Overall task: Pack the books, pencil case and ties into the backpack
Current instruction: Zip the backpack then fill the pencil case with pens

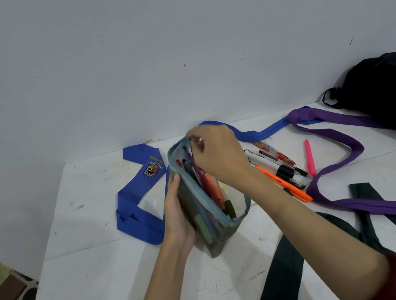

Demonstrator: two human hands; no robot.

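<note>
The pencil case [209,214] stands open near the middle of the white table [84,254], packed with pens. The left hand [177,218] grips its near side; the right hand [218,157] reaches over the far end, fingertips pinching at the zipper edge (what exactly they pinch is hidden). Loose pens [281,168] lie just right of it. A blue tie [136,209] trails left and along the back edge — a purple tie [345,154] loops right, toward the black backpack [387,95] in the far right corner.
</note>
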